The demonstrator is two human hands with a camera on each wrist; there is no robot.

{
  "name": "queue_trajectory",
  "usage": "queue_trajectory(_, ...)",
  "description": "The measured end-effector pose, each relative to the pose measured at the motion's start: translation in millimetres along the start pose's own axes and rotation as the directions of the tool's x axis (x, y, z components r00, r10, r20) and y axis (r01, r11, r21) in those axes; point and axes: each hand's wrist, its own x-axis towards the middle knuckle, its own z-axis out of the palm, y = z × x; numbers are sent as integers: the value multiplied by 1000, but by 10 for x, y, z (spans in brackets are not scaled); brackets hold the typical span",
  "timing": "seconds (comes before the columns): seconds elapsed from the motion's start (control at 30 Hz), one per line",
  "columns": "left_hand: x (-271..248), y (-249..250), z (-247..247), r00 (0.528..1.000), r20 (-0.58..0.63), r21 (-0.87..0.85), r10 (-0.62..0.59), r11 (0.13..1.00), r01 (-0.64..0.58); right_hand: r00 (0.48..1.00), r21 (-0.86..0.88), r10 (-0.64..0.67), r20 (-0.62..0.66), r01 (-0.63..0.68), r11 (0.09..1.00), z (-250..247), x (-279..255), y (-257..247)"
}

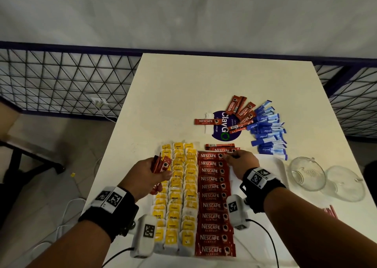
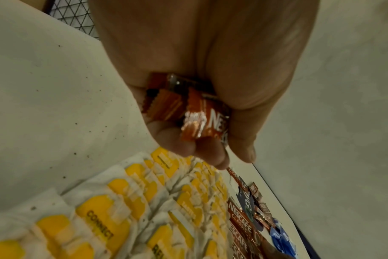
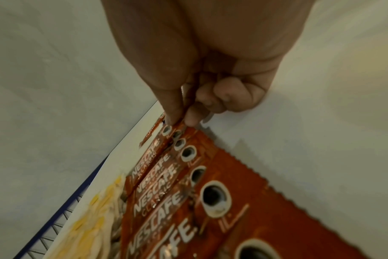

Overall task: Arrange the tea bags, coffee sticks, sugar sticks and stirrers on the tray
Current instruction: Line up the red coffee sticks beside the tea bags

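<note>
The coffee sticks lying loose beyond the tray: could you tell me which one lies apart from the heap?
The lone coffee stick lying level, left of the purple sticker; the other loose ones fan out in a heap on the sticker's right.

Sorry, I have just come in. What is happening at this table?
A person is filling a tray with drink supplies. Yellow tea bags already lie in columns, with a column of Nescafe coffee sticks beside them. The left hand grips a bundle of coffee sticks, and the right hand pinches one stick at the column's far end. Blue sugar sticks still lie loose on the table.
</note>
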Motion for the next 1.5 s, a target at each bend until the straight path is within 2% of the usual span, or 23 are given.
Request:
queue_trajectory(0.2, -35, 12, 9, 1000, -1, 11, 9, 1000, -9, 1000, -16, 3, 7, -3, 1000, -15, -6, 12)
queue_trajectory(0.27, -53, 28, 16, 1000, 3, -13, 0, 1000, 1, 999, -23, 8, -34, -8, 1000, -50, -55, -4)
queue_trajectory(0.3, -63, 36, 20, 1000, 7, -23, -3, 1000, 3, 998, -28, -14, -65, 12, 1000, -68, -101, -32)
queue_trajectory(0.37, -81, 72, 33, 999, 34, -29, 1, 1000, 0, 988, 1, -138, -69, 138, 990, -85, -247, -157)
queue_trajectory(0.43, -87, 134, 79, 997, 83, -51, 9, 999, -5, 946, 98, -321, 56, 314, 944, -64, -454, -347)
queue_trajectory(0.5, -94, 228, 164, 991, 131, -48, 38, 998, -32, 861, 180, -467, 201, 436, 881, -21, -657, -521)
queue_trajectory(0.57, -93, 329, 254, 982, 172, -32, 71, 997, -67, 802, 240, -533, 271, 480, 844, -7, -773, -623)
queue_trajectory(0.6, -91, 368, 288, 980, 183, -32, 76, 997, -71, 794, 275, -541, 278, 474, 837, -13, -790, -635)
queue_trajectory(0.77, -81, 378, 241, 981, 180, -86, 71, 995, -56, 887, 483, -425, 183, 295, 824, -154, -746, -471)
queue_trajectory(0.9, -53, 371, 286, 992, 101, -181, 69, 982, -50, 909, 500, -354, 220, 207, 841, -205, -753, -344)
queue_trajectory(1.1, 41, 441, 421, 992, 50, 10, 115, 993, -116, 918, 485, -344, 196, 214, 848, -284, -779, -273)
queue_trajectory(1.2, 118, 465, 458, 990, -21, 92, 143, 986, -140, 947, 489, -299, 117, 207, 847, -334, -647, -196)
queue_trajectory(1.3, 211, 372, 369, 983, -147, 161, 109, 983, -85, 977, 429, -211, 21, 182, 885, -362, -426, 4)
queue_trajectory(1.5, 263, 38, 150, 975, -222, 157, 4, 987, 31, 992, 293, -108, 63, 85, 952, -251, -158, 282)
